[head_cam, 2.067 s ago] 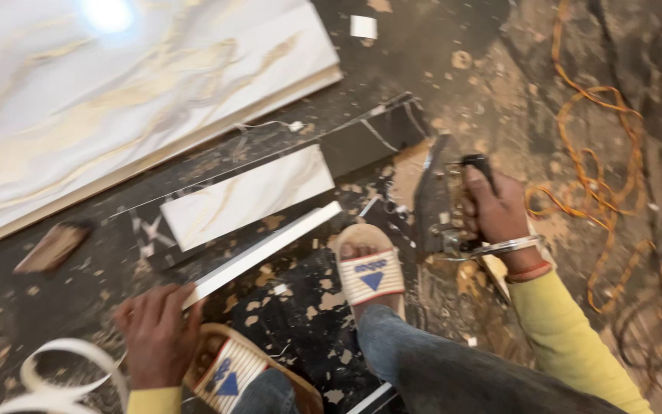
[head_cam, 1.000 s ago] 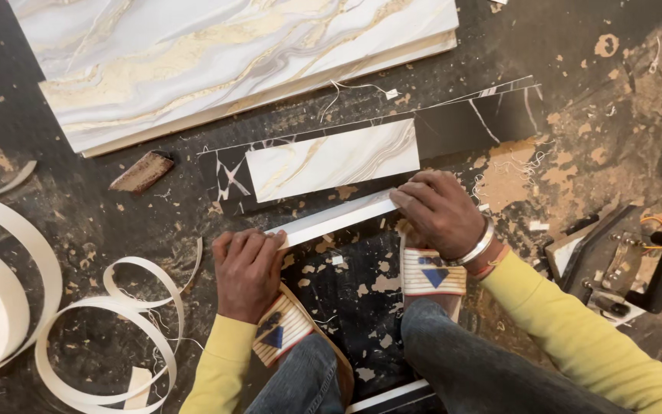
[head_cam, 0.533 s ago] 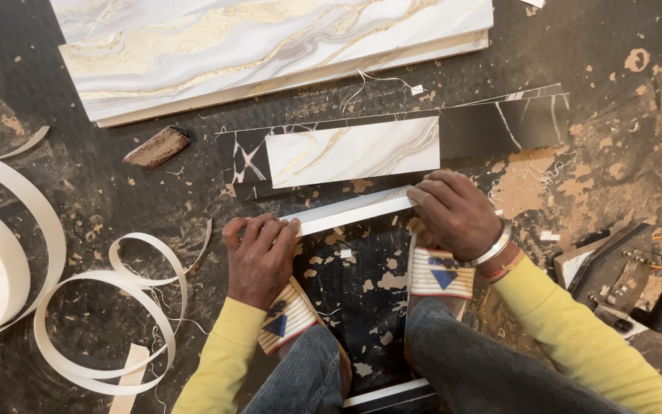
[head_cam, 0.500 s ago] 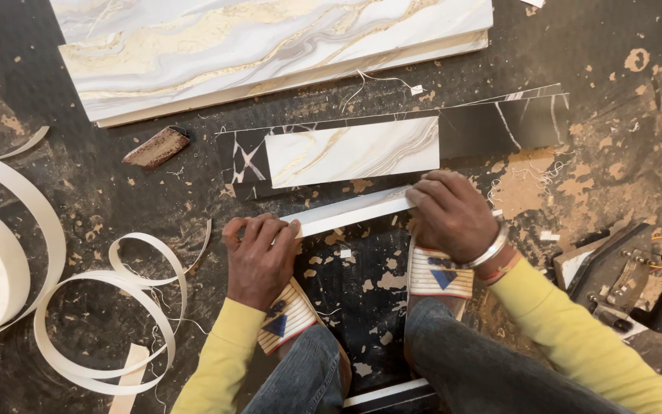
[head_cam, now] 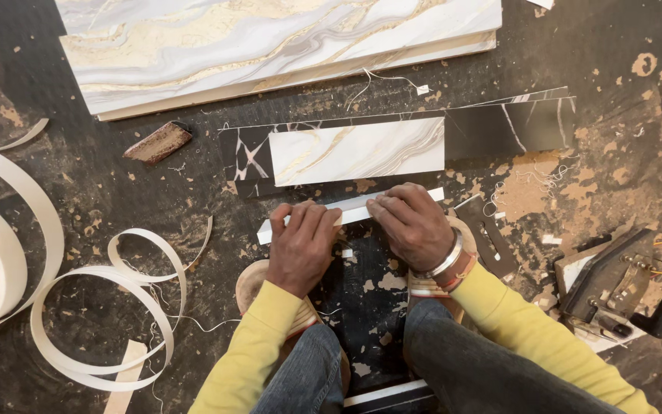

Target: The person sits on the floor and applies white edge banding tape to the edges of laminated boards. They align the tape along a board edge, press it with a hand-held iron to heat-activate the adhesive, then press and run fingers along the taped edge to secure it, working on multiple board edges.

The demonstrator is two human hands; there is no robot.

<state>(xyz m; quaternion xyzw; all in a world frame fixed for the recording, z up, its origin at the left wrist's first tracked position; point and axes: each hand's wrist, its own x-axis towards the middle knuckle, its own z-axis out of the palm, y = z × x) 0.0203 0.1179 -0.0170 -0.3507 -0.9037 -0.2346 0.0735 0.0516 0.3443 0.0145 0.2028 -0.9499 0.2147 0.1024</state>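
The fingers of the left hand [head_cam: 301,247] and right hand [head_cam: 413,225] curl down and press on the narrow white strip [head_cam: 350,212], lying on the floor just below the marbled offcut [head_cam: 358,151]. Uneven pressure could snap or skew the strip (its edge sits on gritty debris), and the strip's thin edge could nick a fingertip.

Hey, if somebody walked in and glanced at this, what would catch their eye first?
Probably the big marble-patterned panel along the top, white with gold veins. Next, at centre, the left hand and right hand press on a narrow white strip, just below a smaller marble-patterned piece. Loops of white edge banding sprawl at the left.
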